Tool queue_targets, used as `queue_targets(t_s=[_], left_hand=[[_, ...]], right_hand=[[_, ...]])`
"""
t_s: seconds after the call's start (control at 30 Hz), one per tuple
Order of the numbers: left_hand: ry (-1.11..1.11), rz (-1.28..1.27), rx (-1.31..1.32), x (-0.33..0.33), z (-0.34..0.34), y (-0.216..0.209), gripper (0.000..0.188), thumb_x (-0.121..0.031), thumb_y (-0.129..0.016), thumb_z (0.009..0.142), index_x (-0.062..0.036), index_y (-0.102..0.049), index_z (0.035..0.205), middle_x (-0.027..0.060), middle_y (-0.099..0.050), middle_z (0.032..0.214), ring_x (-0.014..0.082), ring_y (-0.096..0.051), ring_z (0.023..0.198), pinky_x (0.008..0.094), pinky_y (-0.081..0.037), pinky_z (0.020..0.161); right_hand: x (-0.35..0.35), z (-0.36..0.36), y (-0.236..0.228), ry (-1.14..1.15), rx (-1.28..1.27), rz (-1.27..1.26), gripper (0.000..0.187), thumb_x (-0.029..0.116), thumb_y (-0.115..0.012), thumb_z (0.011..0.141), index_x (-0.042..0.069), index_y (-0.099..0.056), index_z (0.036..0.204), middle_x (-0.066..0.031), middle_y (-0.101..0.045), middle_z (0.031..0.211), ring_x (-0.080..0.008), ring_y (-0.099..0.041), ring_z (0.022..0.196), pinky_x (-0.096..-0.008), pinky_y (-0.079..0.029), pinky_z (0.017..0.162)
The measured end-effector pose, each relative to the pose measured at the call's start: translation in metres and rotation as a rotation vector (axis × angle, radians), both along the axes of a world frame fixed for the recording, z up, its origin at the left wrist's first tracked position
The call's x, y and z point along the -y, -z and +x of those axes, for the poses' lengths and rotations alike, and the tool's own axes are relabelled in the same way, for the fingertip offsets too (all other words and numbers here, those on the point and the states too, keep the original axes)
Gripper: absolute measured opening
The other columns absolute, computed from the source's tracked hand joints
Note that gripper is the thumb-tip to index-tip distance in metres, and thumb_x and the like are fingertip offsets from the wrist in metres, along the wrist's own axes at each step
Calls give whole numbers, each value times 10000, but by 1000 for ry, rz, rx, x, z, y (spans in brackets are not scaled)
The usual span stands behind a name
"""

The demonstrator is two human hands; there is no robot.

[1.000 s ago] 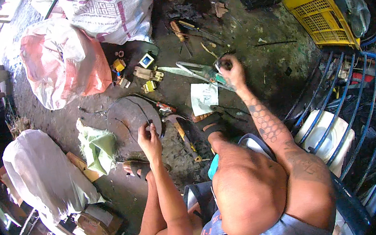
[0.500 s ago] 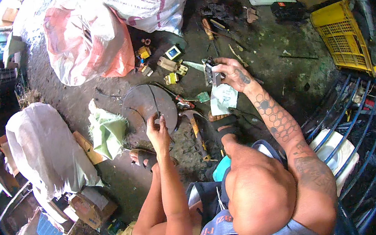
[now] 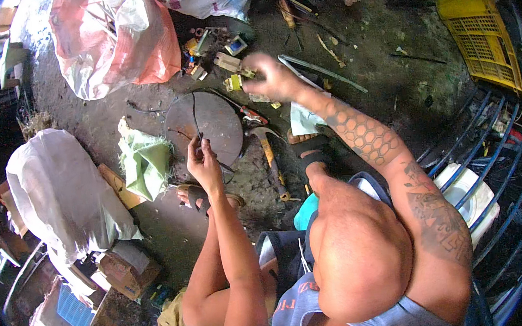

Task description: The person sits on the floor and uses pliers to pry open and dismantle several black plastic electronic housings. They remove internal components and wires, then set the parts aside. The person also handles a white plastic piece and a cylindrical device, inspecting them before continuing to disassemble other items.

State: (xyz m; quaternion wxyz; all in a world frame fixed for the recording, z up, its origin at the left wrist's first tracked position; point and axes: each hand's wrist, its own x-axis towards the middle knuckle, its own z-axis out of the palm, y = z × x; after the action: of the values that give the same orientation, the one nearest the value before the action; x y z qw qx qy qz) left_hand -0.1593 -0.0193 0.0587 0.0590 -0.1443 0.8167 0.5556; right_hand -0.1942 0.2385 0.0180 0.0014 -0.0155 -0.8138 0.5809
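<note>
My left hand (image 3: 205, 167) is closed in a pinch on a thin black cable (image 3: 195, 116), above a round dark metal disc (image 3: 218, 123) on the floor. My right hand (image 3: 272, 79) is smeared by motion over a pile of small parts, so its fingers and anything in them cannot be made out. Closest to it are a small yellow-wrapped part (image 3: 233, 83) and a beige block (image 3: 227, 61). A red-handled tool (image 3: 253, 115) and a hammer (image 3: 269, 159) lie right of the disc. White paper (image 3: 305, 120) rests under my right forearm.
Woven sacks (image 3: 112, 45) stand at the far left, a yellow crate (image 3: 474, 39) at the far right. Blue metal bars (image 3: 497, 170) curve along my right side. Green sacking (image 3: 146, 162) lies left of the disc. Wooden-handled tools (image 3: 287, 15) lie farther off.
My right hand has moved left and farther away to the parts pile; the dark metal part it held is no longer visible there. My left hand still pinches the cable. The view has shifted slightly.
</note>
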Motion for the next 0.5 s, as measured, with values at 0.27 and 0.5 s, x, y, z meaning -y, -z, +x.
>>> queue_targets(t_s=[0.27, 0.5], left_hand=[[-6, -37, -158, -5, -3, -27, 194, -86, -566, 930, 6, -600, 1097, -19, -556, 760, 34, -442, 589, 183, -341, 507], [-61, 29, -437, -23, -7, -132, 187, -78, -525, 919, 42, -612, 1032, 49, -591, 928, 69, -472, 652, 188, -376, 549]], right_hand=[[-13, 37, 51, -67, 458, 278, 543, 275, -733, 737, -21, -575, 1164, -184, -614, 1076, -279, -584, 1017, -359, -452, 899], [3, -4, -45, 223, -124, 251, 858, 635, -698, 691, -29, -543, 1212, -208, -556, 1215, -317, -542, 1076, -364, -424, 918]])
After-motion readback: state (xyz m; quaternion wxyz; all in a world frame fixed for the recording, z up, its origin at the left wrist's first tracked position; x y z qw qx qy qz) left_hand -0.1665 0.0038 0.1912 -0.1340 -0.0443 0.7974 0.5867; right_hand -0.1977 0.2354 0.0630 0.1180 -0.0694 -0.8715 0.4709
